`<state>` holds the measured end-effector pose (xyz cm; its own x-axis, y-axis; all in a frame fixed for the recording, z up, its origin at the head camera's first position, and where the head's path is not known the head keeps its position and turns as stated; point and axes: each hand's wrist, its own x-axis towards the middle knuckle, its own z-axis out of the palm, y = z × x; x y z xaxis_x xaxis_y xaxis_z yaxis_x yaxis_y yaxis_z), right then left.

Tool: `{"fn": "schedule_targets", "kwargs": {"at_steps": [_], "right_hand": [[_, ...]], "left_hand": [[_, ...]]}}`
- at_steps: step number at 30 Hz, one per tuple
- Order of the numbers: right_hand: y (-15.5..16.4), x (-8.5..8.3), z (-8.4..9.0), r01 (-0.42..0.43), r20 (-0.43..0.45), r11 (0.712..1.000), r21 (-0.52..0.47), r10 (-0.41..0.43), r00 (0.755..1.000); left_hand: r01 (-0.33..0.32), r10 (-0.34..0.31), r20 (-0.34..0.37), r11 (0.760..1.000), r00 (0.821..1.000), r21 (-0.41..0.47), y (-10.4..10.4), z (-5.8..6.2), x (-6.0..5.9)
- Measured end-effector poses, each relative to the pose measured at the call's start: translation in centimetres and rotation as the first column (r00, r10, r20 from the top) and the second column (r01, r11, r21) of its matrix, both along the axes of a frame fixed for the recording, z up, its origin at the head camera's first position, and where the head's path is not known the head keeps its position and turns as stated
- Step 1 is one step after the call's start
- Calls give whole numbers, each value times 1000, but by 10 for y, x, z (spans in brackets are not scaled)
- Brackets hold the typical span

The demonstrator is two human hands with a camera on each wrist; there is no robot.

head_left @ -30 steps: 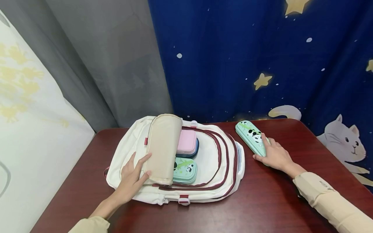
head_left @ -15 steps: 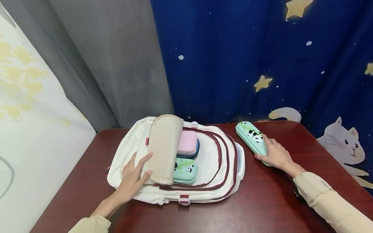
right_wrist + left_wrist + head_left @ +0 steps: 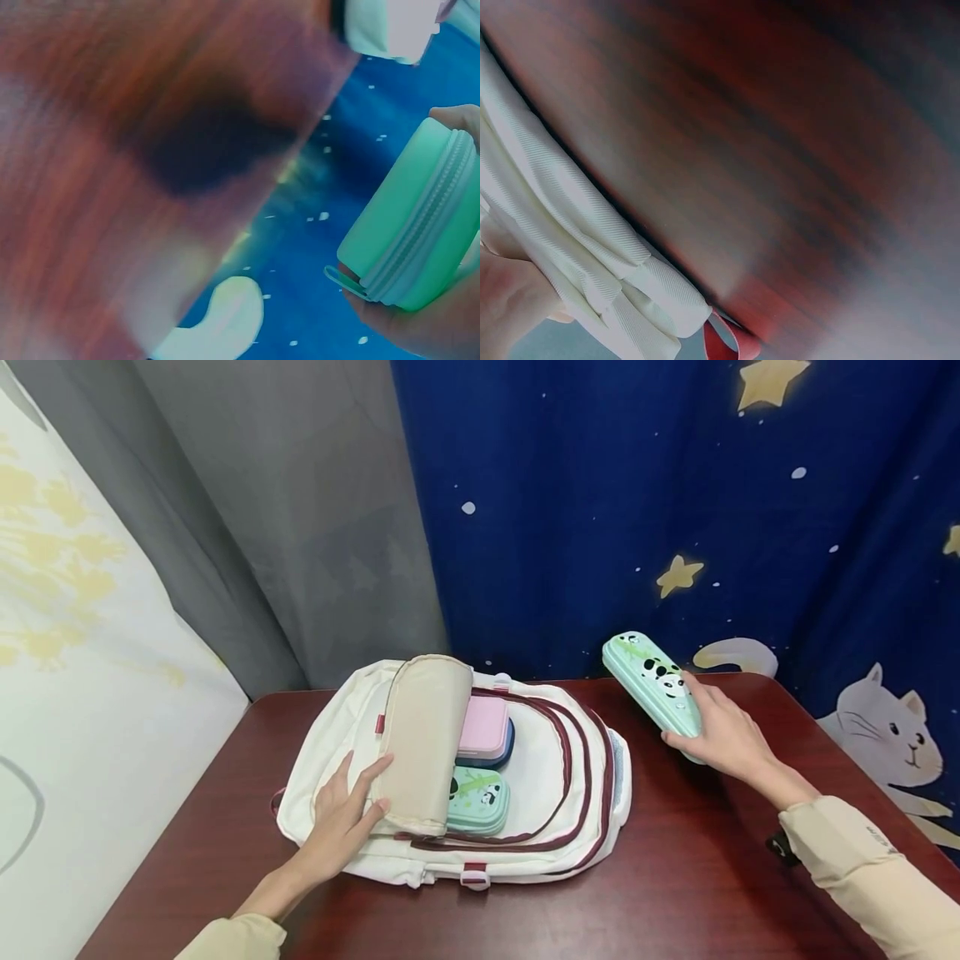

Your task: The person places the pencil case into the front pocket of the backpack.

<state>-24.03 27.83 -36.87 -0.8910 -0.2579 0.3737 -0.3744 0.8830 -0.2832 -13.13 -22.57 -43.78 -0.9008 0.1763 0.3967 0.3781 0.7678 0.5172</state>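
Note:
My right hand (image 3: pixel 729 732) grips a mint-green pencil case (image 3: pixel 651 681) printed with pandas, holding it above the table at the back right. In the right wrist view the case's zipped end (image 3: pixel 412 217) shows, with fingers on both sides. A white backpack (image 3: pixel 540 777) with dark red zip trim lies on the table, its front pocket uncovered. My left hand (image 3: pixel 341 818) rests with spread fingers on the folded-back beige flap (image 3: pixel 423 743). Inside the pocket, partly under that flap, lie a pink case (image 3: pixel 482 725) over a dark blue one (image 3: pixel 501 758) and a second mint panda case (image 3: pixel 480 799).
The dark red wooden table (image 3: pixel 675 877) carries the backpack. Behind it hang a grey curtain (image 3: pixel 315 527) and a blue curtain (image 3: pixel 570 527) with stars and a cat. A red loop (image 3: pixel 731 341) sticks out from the bag in the left wrist view.
My right hand has raised the mint pencil case off the table, its far end now in front of the curtain. The left hand has stayed on the flap.

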Motion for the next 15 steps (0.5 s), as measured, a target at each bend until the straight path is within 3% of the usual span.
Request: {"fn": "schedule_targets", "kwargs": {"at_steps": [15], "right_hand": [[-51, 24, 24, -204, -82, 978, 31, 206, 975]], "left_hand": [[-18, 17, -9, 1000, 1000, -7, 1, 0, 1]]}}
